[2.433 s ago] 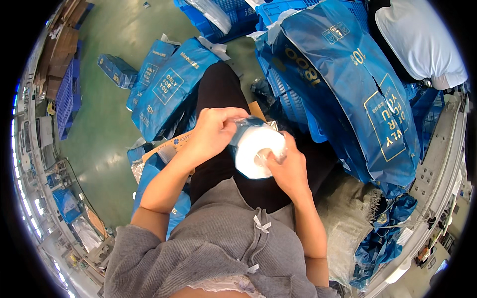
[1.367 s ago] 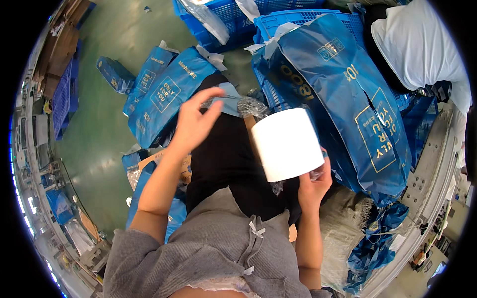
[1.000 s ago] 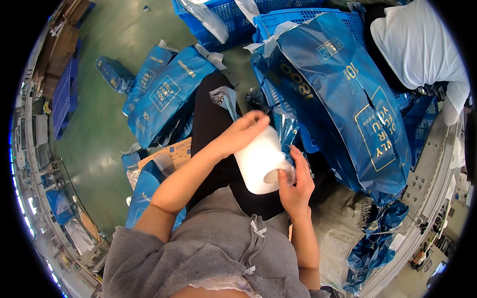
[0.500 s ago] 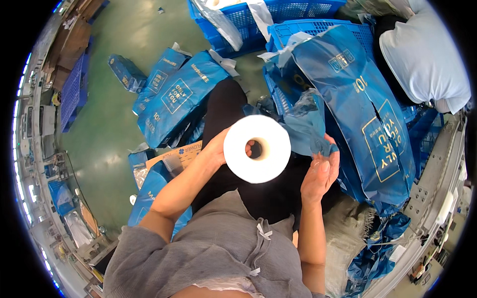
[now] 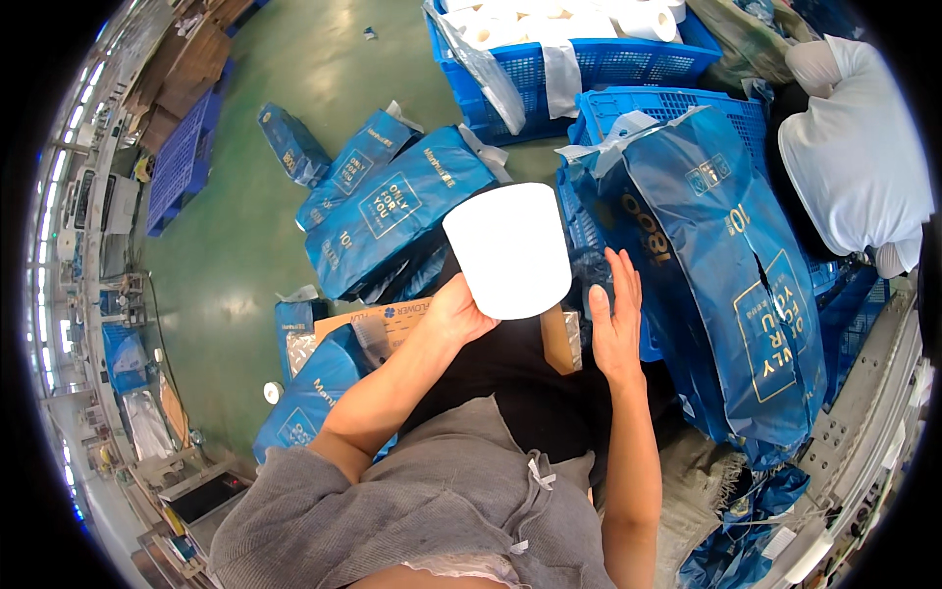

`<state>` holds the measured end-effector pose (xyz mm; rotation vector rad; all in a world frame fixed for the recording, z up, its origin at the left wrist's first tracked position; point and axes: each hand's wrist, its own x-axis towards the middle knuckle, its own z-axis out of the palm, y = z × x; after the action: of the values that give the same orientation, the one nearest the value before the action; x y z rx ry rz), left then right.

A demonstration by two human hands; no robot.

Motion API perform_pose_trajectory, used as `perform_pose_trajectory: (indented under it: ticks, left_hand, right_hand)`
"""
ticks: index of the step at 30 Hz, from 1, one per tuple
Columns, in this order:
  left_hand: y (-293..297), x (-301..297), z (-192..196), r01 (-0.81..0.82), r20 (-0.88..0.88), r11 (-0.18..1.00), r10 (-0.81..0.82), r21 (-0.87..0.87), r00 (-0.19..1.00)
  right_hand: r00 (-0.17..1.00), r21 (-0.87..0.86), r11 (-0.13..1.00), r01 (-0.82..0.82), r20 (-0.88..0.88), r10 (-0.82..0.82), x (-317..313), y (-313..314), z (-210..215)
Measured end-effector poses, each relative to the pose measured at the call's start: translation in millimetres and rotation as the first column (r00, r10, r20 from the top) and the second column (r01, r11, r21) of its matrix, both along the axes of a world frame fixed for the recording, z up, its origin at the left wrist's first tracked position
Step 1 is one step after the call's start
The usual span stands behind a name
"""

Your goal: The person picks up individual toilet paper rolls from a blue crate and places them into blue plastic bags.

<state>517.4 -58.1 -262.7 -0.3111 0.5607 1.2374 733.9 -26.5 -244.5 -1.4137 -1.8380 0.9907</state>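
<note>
At the centre of the frame you have the white paper roll raised above your lap, side-on to the camera. Your left hand grips its lower left edge (fingers hidden behind it). Your right hand is open, fingers spread, just beside the roll's right side. A big blue bag lies right; a blue crate of rolls sits top centre.

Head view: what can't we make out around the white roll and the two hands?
- Left hand: its fingers sit behind the white roll; grip unseen.
- Roll's core and far end: turned away from the camera.
- Thin wrapper near right hand: dark, blurred; contact unclear.
- Rolls in blue crate: cut off by the top edge.
</note>
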Motion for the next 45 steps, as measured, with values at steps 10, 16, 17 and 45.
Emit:
perform_pose_trajectory:
  ticks: [10, 16, 17, 45]
  left_hand:
    - [10.3, 29.3, 25.3, 0.057, -0.125, 0.998, -0.059, -0.021, 0.99]
    - [8.0, 33.8, 25.1, 0.15, -0.286, 0.988, -0.135, 0.031, 0.949]
    - [7.8, 33.0, 23.9, 0.169, -0.343, 0.985, -0.145, 0.04, 0.928]
    - [-4.3, 60.7, 30.4, 0.423, -0.789, 0.905, -0.231, 0.04, 0.569]
  right_hand:
    - [0.87, -0.189, 0.982, -0.004, -0.485, -0.09, -8.7, -17.9, 17.6]
    - [0.774, -0.305, 0.95, 0.062, -0.586, -0.239, 2.6, -37.9, 5.3]
    - [0.761, -0.351, 0.934, 0.064, -0.588, -0.273, 5.7, -40.9, 5.5]
    - [0.798, -0.468, 0.876, 0.119, -0.479, -0.365, 42.1, -70.3, -2.0]
